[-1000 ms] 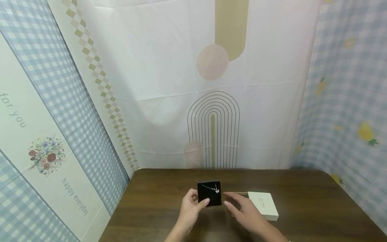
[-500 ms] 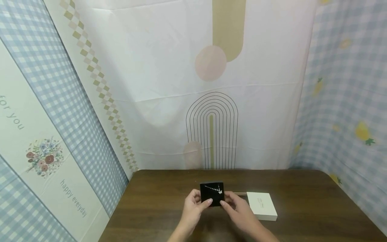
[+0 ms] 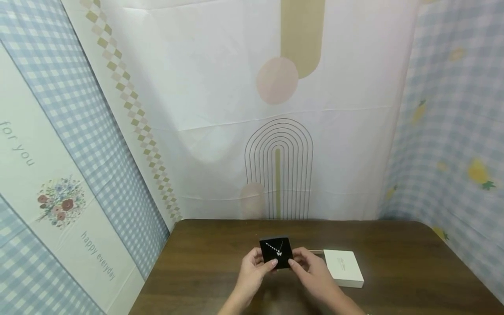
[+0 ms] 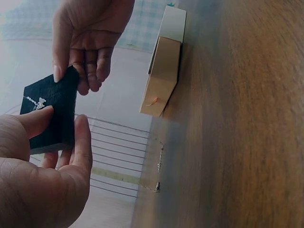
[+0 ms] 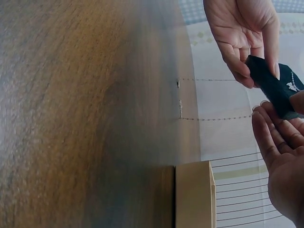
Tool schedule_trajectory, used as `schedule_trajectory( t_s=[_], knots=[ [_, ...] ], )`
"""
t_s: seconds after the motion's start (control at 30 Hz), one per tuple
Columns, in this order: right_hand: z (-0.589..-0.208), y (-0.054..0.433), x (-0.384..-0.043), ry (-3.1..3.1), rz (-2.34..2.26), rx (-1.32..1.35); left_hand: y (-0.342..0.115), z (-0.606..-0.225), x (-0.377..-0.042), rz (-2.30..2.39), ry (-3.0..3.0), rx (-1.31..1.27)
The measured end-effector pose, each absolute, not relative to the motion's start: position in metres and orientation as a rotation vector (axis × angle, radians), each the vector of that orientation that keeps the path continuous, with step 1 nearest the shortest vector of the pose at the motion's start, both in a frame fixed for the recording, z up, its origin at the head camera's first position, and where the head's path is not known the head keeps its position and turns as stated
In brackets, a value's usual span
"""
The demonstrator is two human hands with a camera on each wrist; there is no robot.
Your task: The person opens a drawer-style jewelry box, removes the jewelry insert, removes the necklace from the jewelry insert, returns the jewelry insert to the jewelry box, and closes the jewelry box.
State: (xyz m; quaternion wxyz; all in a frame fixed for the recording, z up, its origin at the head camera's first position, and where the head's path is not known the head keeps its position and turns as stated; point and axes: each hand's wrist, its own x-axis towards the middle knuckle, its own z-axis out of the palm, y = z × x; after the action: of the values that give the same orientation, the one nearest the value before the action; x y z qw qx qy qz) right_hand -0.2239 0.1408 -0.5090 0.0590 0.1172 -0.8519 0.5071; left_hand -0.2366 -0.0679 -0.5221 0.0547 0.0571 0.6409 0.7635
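Note:
A black square necklace pad is held tilted up above the table, facing me. My left hand pinches its left edge, thumb on the front and fingers behind. My right hand grips the opposite edge the same way. Across the pad's front runs a silver necklace with a small butterfly pendant near the middle. Loose chain ends dangle below the pad in the right wrist view, and the clasp end shows in the left wrist view.
Right of my hands, a white lettered box sleeve lies on the brown wooden table. Its tan inner tray is slid partly out toward the left, with a small ribbon tab on the end. A patterned cloth hangs behind the table.
My right hand has come left from beside the box and taken hold of the pad's right edge. The pendant has shifted left, toward the pad's middle.

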Motion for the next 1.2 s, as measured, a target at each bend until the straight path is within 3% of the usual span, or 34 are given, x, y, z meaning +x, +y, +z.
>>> schedule_trajectory(
  t_s=[0.6, 1.2],
  knots=[
    [-0.510, 0.155, -0.225, -2.527, 1.546, 0.201, -0.084, -0.521, -0.234, 2.322, 2.110, 0.116],
    [-0.514, 0.156, -0.222, -2.556, 1.656, 0.200, -0.040, -0.509, -0.237, 1.740, 2.886, 0.584]
  ],
)
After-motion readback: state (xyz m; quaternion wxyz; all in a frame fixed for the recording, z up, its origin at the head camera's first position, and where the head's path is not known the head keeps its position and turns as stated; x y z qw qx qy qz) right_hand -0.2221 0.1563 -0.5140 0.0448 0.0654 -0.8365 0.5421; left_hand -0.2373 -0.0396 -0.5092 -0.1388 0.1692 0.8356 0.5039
